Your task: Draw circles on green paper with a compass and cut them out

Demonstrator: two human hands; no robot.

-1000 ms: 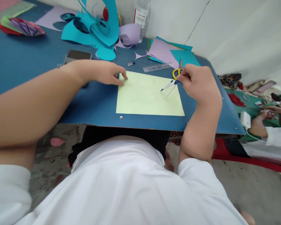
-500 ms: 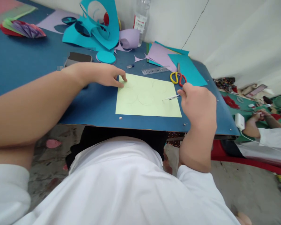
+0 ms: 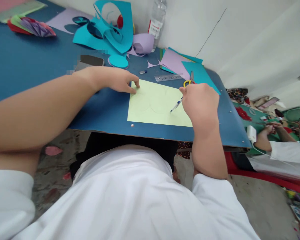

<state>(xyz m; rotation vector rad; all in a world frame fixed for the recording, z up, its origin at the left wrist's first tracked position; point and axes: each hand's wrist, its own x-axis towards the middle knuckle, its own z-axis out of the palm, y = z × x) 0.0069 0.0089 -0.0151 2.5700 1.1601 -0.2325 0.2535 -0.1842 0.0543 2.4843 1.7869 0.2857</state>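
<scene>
A pale yellow-green sheet of paper [image 3: 155, 106] lies on the blue table [image 3: 40, 66], with faint drawn circles on it. My left hand [image 3: 115, 79] rests at the sheet's upper left corner, fingertips curled down and pressing the paper's edge. My right hand [image 3: 198, 101] is closed around a blue-and-white drawing compass [image 3: 176, 105], whose tip touches the lower right part of the sheet. The compass's top end is hidden inside my fist.
Yellow-and-red scissors [image 3: 187, 82] and a clear ruler [image 3: 168, 78] lie just beyond the sheet. Teal paper cut-outs [image 3: 110, 30], lilac paper [image 3: 172, 60], a phone [image 3: 90, 61] and a plastic bottle [image 3: 157, 20] sit farther back. Another person's hands [image 3: 272, 128] work at a green table on the right.
My right hand has swung the compass round over the sheet and moved down toward its lower right part. The left hand has stayed on the corner.
</scene>
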